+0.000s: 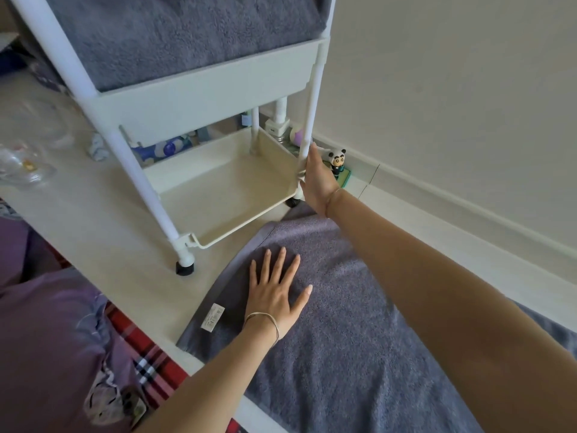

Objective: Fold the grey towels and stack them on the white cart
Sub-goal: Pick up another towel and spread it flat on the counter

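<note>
Right hand [317,179]: fingers wrapped round the white cart's near right post [309,120], just above the bottom tray.
Left hand [274,292]: flat and relaxed, fingers spread, palm pressing on the grey towel [343,323], grasping nothing.
Grey towel: spread on the floor [109,220]; its far edge reaches the cart's right wheel; white label [212,317] near its left edge.
White cart [203,92]: upper tray holds folded grey towels [175,35]; bottom tray [224,185] bare.
Panda figurine [337,160]: on the floor by the wall, just behind the right hand.

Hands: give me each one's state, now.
Left hand: open, flat on the grey towel.
Right hand: gripping the white cart's post.
</note>
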`<action>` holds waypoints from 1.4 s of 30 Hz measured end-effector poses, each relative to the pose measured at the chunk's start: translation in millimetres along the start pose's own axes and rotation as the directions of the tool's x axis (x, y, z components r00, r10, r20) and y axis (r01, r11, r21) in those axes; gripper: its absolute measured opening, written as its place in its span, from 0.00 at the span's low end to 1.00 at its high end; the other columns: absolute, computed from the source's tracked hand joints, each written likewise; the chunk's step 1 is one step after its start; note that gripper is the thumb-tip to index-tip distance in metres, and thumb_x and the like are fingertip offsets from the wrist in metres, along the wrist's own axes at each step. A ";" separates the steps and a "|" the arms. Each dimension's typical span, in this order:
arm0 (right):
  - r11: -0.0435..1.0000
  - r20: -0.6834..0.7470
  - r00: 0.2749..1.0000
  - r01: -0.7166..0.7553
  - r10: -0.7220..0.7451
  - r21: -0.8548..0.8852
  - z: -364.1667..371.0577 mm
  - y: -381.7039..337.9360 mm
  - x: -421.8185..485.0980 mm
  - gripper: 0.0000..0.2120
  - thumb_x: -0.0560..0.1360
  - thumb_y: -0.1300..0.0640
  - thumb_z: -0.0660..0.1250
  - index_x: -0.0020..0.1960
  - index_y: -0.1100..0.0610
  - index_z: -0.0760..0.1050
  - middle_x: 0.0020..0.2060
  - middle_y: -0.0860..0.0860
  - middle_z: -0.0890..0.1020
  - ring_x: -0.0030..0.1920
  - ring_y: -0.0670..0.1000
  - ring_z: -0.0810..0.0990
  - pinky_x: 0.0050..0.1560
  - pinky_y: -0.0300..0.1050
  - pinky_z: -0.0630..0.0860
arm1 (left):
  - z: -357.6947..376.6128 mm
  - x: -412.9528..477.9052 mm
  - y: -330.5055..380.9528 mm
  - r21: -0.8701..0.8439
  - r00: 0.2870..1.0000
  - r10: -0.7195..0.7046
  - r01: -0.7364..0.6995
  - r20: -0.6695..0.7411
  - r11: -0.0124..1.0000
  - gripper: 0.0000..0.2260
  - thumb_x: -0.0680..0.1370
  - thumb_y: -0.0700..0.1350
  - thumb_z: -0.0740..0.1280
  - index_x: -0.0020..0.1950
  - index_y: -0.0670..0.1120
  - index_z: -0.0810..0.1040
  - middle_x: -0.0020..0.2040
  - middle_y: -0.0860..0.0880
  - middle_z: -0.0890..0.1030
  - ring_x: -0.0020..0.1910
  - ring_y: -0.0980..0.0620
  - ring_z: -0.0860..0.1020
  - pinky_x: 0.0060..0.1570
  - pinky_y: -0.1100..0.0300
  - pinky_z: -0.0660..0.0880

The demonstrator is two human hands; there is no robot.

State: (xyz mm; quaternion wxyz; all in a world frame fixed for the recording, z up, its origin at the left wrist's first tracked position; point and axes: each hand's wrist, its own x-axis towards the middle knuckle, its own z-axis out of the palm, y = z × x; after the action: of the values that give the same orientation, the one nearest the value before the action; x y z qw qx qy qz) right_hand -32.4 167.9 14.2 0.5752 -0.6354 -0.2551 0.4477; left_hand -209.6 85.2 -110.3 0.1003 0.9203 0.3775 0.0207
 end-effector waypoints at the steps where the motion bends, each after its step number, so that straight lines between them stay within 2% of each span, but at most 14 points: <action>1: 0.999 0.005 1.000 0.012 -0.012 0.048 1.6 -3.6 2.4 0.26 0.81 0.42 0.46 0.73 0.56 0.62 0.51 0.47 0.74 0.53 0.47 0.70 0.59 0.40 0.62 | 0.1 1.1 0.2 -0.002 1.000 -0.001 0.001 -0.003 1.000 0.31 0.77 0.67 0.40 0.74 0.54 0.61 0.75 0.48 0.62 0.73 0.41 0.61 0.69 0.43 0.47; 5: 0.995 0.016 0.999 0.027 -0.029 0.101 4.8 -6.6 8.6 0.24 0.81 0.41 0.47 0.65 0.54 0.70 0.44 0.46 0.73 0.44 0.44 0.70 0.55 0.40 0.62 | 0.0 0.7 1.1 -0.009 1.000 0.008 -0.008 -0.017 1.000 0.34 0.75 0.69 0.35 0.76 0.56 0.55 0.77 0.50 0.54 0.76 0.43 0.53 0.71 0.44 0.41; 7: 0.999 0.050 0.999 0.021 -0.019 -0.027 -2.4 3.1 9.2 0.28 0.80 0.39 0.45 0.66 0.56 0.70 0.57 0.54 0.76 0.58 0.51 0.73 0.62 0.46 0.62 | -1.1 -0.4 1.0 -0.012 1.000 0.005 -0.005 -0.018 1.000 0.34 0.74 0.69 0.35 0.76 0.56 0.54 0.77 0.50 0.53 0.76 0.43 0.52 0.71 0.44 0.40; 9: 0.929 0.052 0.997 0.069 -0.053 -0.363 -14.2 23.3 -0.9 0.28 0.81 0.42 0.44 0.73 0.57 0.61 0.70 0.58 0.67 0.70 0.57 0.64 0.69 0.50 0.58 | -2.7 -0.3 1.1 -0.010 1.000 0.009 -0.009 -0.020 1.000 0.35 0.73 0.69 0.34 0.77 0.57 0.52 0.78 0.50 0.51 0.76 0.44 0.50 0.71 0.44 0.38; 11: 0.614 0.097 0.988 0.152 -0.121 -0.775 -30.2 58.1 -14.2 0.24 0.82 0.49 0.43 0.77 0.54 0.52 0.76 0.54 0.54 0.76 0.56 0.50 0.74 0.53 0.50 | -2.7 0.0 1.6 -0.009 1.000 0.021 -0.021 -0.012 1.000 0.36 0.72 0.70 0.32 0.77 0.57 0.50 0.78 0.50 0.49 0.77 0.44 0.47 0.71 0.45 0.36; 13: 0.309 0.119 0.991 0.131 -0.059 -0.942 -45.1 92.8 -24.3 0.26 0.80 0.48 0.39 0.77 0.48 0.45 0.77 0.50 0.43 0.76 0.55 0.40 0.74 0.58 0.40 | -2.3 -0.9 0.4 -0.007 1.000 0.015 -0.016 -0.007 1.000 0.36 0.72 0.70 0.32 0.77 0.57 0.50 0.78 0.49 0.49 0.77 0.43 0.47 0.71 0.45 0.36; 15: 0.135 0.122 0.992 0.123 -0.014 -0.983 -56.0 115.8 -27.9 0.26 0.80 0.45 0.38 0.77 0.47 0.40 0.77 0.50 0.40 0.76 0.54 0.36 0.74 0.56 0.36 | -2.9 -0.1 0.7 0.012 1.000 0.015 -0.015 -0.006 1.000 0.35 0.74 0.70 0.35 0.76 0.56 0.54 0.77 0.48 0.53 0.76 0.42 0.51 0.71 0.44 0.39; 17: 0.084 0.138 0.989 0.142 -0.056 -0.986 -58.7 122.1 -26.3 0.27 0.81 0.42 0.41 0.77 0.46 0.38 0.77 0.49 0.39 0.76 0.53 0.36 0.73 0.54 0.35 | -0.3 0.8 1.6 0.030 1.000 0.004 -0.004 0.003 1.000 0.33 0.75 0.69 0.39 0.75 0.56 0.59 0.76 0.47 0.59 0.74 0.41 0.58 0.71 0.41 0.46; 26: 0.232 -0.057 0.972 -0.002 -0.230 -0.973 -79.1 149.6 -118.0 0.31 0.75 0.36 0.30 0.76 0.44 0.40 0.76 0.44 0.39 0.75 0.48 0.35 0.74 0.49 0.33 | -2.2 0.7 1.7 0.083 0.996 -0.018 0.010 0.091 0.997 0.31 0.77 0.66 0.38 0.74 0.55 0.61 0.72 0.45 0.67 0.70 0.39 0.67 0.66 0.40 0.53; 31: 0.286 -0.246 0.945 -0.179 -0.218 -0.941 -141.2 172.3 -220.5 0.37 0.68 0.31 0.21 0.73 0.42 0.39 0.74 0.41 0.40 0.74 0.44 0.37 0.73 0.44 0.32 | 0.5 2.5 3.1 0.093 0.997 -0.014 0.007 0.074 0.996 0.33 0.69 0.67 0.26 0.73 0.58 0.35 0.78 0.48 0.45 0.76 0.41 0.45 0.71 0.41 0.38; 35: 0.301 -0.388 0.904 -0.324 -0.181 -0.897 -196.2 184.2 -280.9 0.37 0.67 0.29 0.22 0.73 0.41 0.39 0.75 0.42 0.44 0.74 0.43 0.38 0.72 0.40 0.31 | -6.7 1.8 47.9 0.069 0.999 0.033 -0.034 0.024 0.997 0.40 0.64 0.66 0.16 0.73 0.54 0.37 0.78 0.47 0.45 0.76 0.42 0.46 0.71 0.42 0.39; 38: 0.290 -0.405 0.896 -0.344 -0.181 -0.893 -214.5 182.3 -307.3 0.37 0.69 0.30 0.24 0.74 0.41 0.41 0.75 0.42 0.44 0.74 0.43 0.37 0.72 0.42 0.31 | -1.6 -13.9 122.3 0.001 0.969 0.224 -0.226 0.103 0.974 0.40 0.59 0.63 0.11 0.70 0.55 0.29 0.72 0.51 0.31 0.75 0.46 0.36 0.70 0.46 0.32; 40: 0.301 -0.488 0.840 -0.414 -0.237 -0.859 -227.7 179.7 -323.3 0.37 0.72 0.32 0.27 0.75 0.45 0.51 0.76 0.46 0.49 0.74 0.46 0.42 0.73 0.45 0.34 | 3.1 -30.4 179.7 -0.077 0.918 0.359 -0.351 0.168 0.933 0.36 0.67 0.62 0.17 0.74 0.55 0.35 0.74 0.52 0.37 0.76 0.46 0.41 0.71 0.47 0.34; 42: 0.331 -0.587 0.766 -0.500 -0.262 -0.800 -244.7 178.1 -341.5 0.37 0.74 0.34 0.31 0.75 0.48 0.57 0.76 0.49 0.54 0.75 0.49 0.46 0.73 0.46 0.37 | 16.0 -54.1 224.3 -0.100 0.865 0.464 -0.453 0.193 0.886 0.31 0.78 0.59 0.29 0.76 0.53 0.54 0.75 0.49 0.59 0.73 0.43 0.62 0.71 0.46 0.46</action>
State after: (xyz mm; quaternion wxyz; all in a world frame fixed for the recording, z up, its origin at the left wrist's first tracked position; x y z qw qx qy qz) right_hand -15.6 -278.8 -77.8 0.1135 -0.9720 -0.2044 0.0221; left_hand -91.5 -111.2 -79.0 0.1556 0.9776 0.1345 -0.0441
